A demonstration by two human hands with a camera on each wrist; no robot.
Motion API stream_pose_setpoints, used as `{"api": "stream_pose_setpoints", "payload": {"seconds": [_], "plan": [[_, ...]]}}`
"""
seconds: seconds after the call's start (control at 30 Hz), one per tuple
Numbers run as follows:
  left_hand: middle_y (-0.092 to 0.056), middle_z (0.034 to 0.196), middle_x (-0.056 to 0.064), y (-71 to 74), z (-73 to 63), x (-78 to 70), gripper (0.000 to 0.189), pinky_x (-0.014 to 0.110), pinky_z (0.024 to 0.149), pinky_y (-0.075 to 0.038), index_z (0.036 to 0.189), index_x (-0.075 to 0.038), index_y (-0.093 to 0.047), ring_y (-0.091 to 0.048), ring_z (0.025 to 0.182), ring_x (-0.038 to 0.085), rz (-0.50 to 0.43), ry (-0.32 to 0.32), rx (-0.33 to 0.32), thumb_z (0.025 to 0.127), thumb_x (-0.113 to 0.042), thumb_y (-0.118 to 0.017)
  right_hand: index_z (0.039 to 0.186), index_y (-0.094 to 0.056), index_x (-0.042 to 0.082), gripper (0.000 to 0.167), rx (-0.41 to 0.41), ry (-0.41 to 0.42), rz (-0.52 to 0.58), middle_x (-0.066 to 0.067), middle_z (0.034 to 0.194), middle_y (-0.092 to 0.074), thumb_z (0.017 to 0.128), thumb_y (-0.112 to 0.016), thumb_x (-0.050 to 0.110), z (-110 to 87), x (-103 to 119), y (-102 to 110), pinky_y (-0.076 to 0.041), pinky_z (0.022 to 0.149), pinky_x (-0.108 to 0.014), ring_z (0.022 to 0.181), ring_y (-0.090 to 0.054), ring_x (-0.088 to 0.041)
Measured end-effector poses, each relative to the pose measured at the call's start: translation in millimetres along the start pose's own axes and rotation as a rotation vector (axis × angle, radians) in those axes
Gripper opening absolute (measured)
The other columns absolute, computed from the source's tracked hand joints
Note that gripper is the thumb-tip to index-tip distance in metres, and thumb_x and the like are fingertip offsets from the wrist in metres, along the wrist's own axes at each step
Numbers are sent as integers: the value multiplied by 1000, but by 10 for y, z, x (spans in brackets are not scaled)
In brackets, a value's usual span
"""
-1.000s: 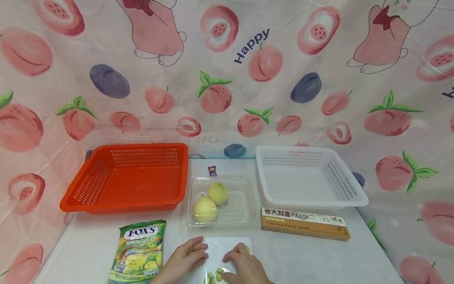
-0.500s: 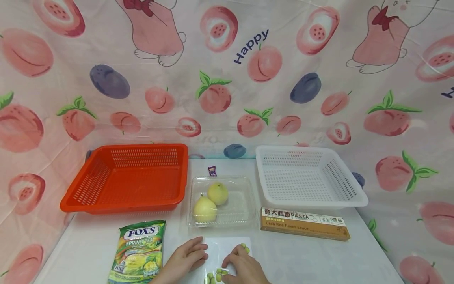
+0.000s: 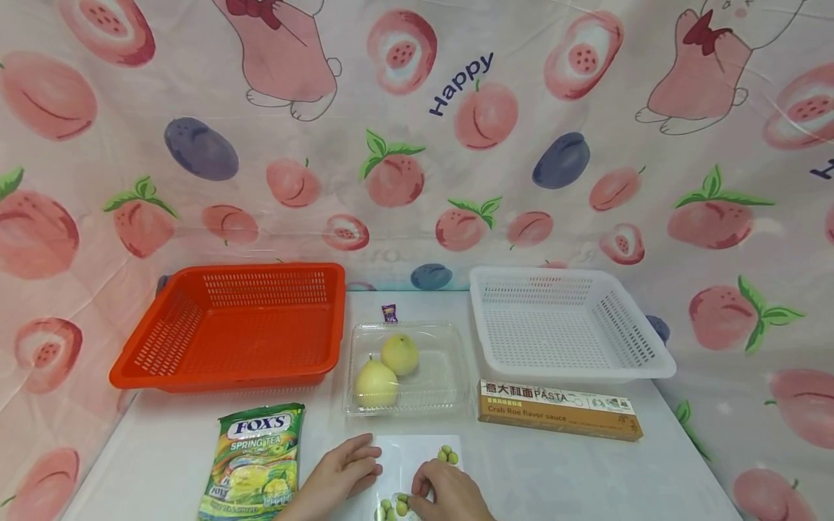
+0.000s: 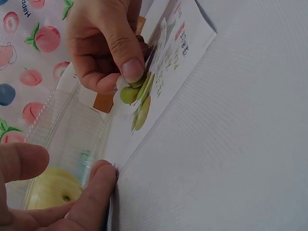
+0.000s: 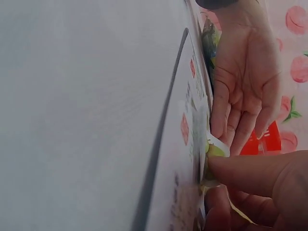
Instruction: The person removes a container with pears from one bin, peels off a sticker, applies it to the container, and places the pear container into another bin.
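Note:
A white sheet (image 3: 399, 462) printed with green fruit lies at the table's near edge. My right hand (image 3: 454, 493) is over its right side. Thumb and fingers pinch a white-edged sticker (image 4: 128, 95) with green fruit on it, its edge curling up off the sheet; the right wrist view shows the sticker (image 5: 217, 149) beneath the thumb. My left hand (image 3: 342, 472) rests at the sheet's left edge with fingers extended, holding nothing. A green candy bag (image 3: 253, 463) lies just left of that hand. Further printed green fruit (image 3: 448, 454) shows at the sheet's upper right corner.
Beyond the sheet stands a clear plastic box (image 3: 439, 362) with two yellow pears (image 3: 377, 385). A red basket (image 3: 260, 347) is back left, a white basket (image 3: 547, 333) back right. A pasta box (image 3: 560, 412) lies at right; a small purple packet (image 3: 389, 312) sits behind.
My right hand has shifted slightly down, uncovering the printed fruit in the sheet's upper right corner. The left hand has stayed in place.

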State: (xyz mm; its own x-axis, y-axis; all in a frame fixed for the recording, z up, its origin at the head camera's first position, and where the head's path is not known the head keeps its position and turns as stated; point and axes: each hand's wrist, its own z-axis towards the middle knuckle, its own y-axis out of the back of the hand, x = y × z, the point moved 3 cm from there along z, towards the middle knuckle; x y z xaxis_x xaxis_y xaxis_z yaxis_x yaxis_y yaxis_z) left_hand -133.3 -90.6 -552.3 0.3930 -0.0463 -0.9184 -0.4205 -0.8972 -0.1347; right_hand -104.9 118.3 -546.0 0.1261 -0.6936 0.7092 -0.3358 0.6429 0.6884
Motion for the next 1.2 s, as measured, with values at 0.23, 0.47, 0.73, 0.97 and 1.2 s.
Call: {"api": "stream_pose_setpoints", "payload": {"seconds": [0.23,0.47,0.73,0.97,1.2], "plan": [[-58,125,18,3,-3,5,62,37,89,-53,143,17,-27,-61,107,25,-17,-12,-4,100,-16,-57,77,-62,20,16,62,-31,140,13,65,-52,83,-77,20,-9,-28,40,-41,51,-23,56,-46,-4],[-58,125,18,3,8,3,63,37,89,-53,144,17,-27,-61,107,25,-14,-10,-7,100,-16,-57,82,-63,18,13,124,35,233,11,67,-54,88,-74,21,-26,-45,129,-43,53,-21,57,-48,-3],[-59,124,17,-7,25,4,62,37,89,-52,144,16,-28,-61,107,25,-22,-19,-15,100,-16,-57,86,-59,17,11,186,59,238,11,70,-53,92,-68,17,-25,-35,178,-43,57,-21,61,-48,-2],[-59,123,16,-1,23,5,62,37,89,-52,144,15,-29,-61,107,25,-8,-10,-14,100,-17,-58,91,-58,15,7,250,57,283,10,72,-53,96,-64,17,-36,-53,216,-42,58,-21,65,-49,-3],[-60,123,14,1,24,20,65,36,88,-53,144,13,-30,-61,107,24,26,14,-26,99,-21,-60,94,-57,16,8,266,92,341,10,74,-52,98,-60,21,-41,-83,249,-41,57,-19,67,-47,-3]]}}
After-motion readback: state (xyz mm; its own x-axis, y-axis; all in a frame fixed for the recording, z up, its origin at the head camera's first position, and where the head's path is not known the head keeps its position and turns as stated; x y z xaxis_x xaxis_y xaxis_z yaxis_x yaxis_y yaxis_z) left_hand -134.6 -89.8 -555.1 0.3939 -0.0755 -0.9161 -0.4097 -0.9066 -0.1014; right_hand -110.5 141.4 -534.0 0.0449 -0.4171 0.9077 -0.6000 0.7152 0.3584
